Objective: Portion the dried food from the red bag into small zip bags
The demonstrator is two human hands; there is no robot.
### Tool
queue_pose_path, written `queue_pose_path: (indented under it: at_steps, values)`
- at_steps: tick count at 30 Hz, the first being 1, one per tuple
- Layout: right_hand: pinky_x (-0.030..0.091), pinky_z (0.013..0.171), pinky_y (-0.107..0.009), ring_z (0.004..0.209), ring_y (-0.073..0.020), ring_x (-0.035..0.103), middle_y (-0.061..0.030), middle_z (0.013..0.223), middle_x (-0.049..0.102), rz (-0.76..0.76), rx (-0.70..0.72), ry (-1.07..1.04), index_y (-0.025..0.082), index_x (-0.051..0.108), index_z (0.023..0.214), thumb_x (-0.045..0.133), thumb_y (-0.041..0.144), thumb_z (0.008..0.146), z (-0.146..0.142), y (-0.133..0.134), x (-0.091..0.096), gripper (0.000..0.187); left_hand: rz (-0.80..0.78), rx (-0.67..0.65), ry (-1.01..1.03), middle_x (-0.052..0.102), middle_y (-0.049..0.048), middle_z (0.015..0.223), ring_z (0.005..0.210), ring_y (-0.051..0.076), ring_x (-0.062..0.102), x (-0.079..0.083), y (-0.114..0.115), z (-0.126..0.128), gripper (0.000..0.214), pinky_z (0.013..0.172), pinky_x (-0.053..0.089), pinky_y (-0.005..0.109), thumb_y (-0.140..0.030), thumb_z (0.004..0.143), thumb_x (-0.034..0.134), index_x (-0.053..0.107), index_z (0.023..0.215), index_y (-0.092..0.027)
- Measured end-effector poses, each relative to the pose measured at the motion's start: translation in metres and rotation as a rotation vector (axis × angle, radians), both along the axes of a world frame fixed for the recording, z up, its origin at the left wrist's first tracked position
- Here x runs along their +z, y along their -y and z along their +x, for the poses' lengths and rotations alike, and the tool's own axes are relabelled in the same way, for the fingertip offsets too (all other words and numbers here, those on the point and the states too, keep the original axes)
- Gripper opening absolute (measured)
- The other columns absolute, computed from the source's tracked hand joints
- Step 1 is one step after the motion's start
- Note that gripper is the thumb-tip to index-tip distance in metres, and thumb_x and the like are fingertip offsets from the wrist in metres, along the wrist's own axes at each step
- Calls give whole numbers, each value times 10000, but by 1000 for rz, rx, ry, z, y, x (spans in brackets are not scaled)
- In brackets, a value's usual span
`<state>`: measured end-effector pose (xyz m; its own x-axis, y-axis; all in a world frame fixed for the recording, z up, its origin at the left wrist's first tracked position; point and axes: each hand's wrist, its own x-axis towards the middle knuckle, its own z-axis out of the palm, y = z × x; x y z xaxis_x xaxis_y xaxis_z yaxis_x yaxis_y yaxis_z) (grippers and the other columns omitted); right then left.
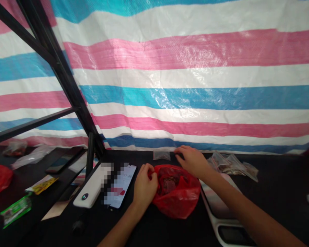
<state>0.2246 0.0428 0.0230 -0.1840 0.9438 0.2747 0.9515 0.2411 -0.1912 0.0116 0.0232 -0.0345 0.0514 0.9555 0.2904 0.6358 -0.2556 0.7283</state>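
Note:
My left hand [144, 185] is closed on the rim of a red plastic bag [179, 199] that lies open on the black table [278, 185], dark brown pieces showing inside. My right hand [193, 160] reaches past the bag toward the back, fingers curled down by a small clear packet [161, 155] near the tarp. Whether its fingertips touch the packet I cannot tell.
A heap of filled clear packets [233, 164] lies right of my right hand. A white scale [221, 212] sits under my right forearm. A phone [121, 187] and a white power bank [91, 188] lie left. Black frame bars [67, 85] stand at left before a striped tarp [195, 85].

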Motion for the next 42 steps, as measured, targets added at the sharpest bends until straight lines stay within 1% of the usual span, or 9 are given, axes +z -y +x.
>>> queue_pose_path:
  at_steps: [3, 8, 13, 19, 22, 26, 30, 35, 42]
  values:
    - [455, 1033, -388, 1192, -260, 611, -117, 1268, 683, -59, 101, 37, 200, 665, 1252, 660, 277, 932, -36, -34, -5, 329, 116, 36, -61, 600, 58, 912, 967, 270, 553, -1, 0, -1, 178, 911, 458, 432, -50, 795, 479, 543, 808, -215]
    - [524, 949, -453, 1036, -227, 666, -88, 1167, 692, -70, 72, 18, 169, 678, 1123, 631, 338, 975, -51, -52, -10, 229, 276, -58, -66, 604, 93, 1036, 1071, 289, 531, 4, 5, -2, 251, 980, 472, 469, -30, 775, 516, 608, 934, -203]
    - [514, 838, -352, 894, -218, 700, -82, 1038, 759, 60, -6, -147, 195, 687, 1150, 491, 319, 1011, -43, -14, 4, 271, 270, -9, 100, 641, 95, 1057, 1069, 288, 568, 9, 5, -2, 142, 973, 485, 495, -240, 916, 579, 616, 1045, -195]
    - [530, 748, -299, 787, -187, 693, -21, 913, 754, -113, 212, -615, 226, 718, 1047, 590, 319, 928, -47, 42, -8, 198, 98, -171, 377, 620, 110, 1209, 1204, 254, 564, 4, 6, 1, 315, 1092, 442, 446, -350, 944, 600, 639, 1230, -224]
    - [509, 882, -328, 942, -201, 678, -44, 1040, 734, -118, 262, -627, 226, 702, 1044, 600, 272, 924, -40, 53, -17, 164, 75, -207, 467, 638, 101, 1209, 1177, 236, 592, 3, 7, 3, 273, 1063, 458, 412, -362, 973, 558, 649, 1193, -227]
    - [482, 921, -367, 1005, -231, 658, -54, 1062, 724, -176, 228, -436, 232, 710, 1029, 611, 233, 919, -27, 61, -21, 148, 136, -85, 530, 675, 85, 1101, 1021, 209, 645, 9, 10, -1, 259, 925, 505, 355, -376, 1001, 507, 583, 1171, -197]
    - [457, 952, -422, 1076, -286, 639, -89, 1174, 714, -266, 226, -208, 235, 690, 1206, 719, 237, 857, -26, 64, -25, 350, 171, 29, 373, 654, 63, 996, 896, 203, 650, 22, 14, -5, 222, 826, 514, 343, -344, 1003, 469, 522, 1160, -197]
    - [428, 990, -427, 1082, -276, 612, -80, 1136, 708, -197, 227, -189, 224, 704, 1123, 714, 239, 863, -19, 63, -18, 261, 158, 11, -118, 581, 139, 1139, 1122, 346, 586, 22, 18, -2, 473, 995, 462, 509, -382, 854, 666, 516, 1247, -167]
    - [438, 929, -438, 1043, -306, 658, -125, 1142, 729, -287, 42, -97, 194, 625, 1259, 555, 296, 966, 1, 63, -8, 318, -214, -70, -159, 490, 166, 1286, 1077, 300, 646, 10, 11, -6, 554, 948, 492, 430, -154, 847, 576, 423, 1379, -182]
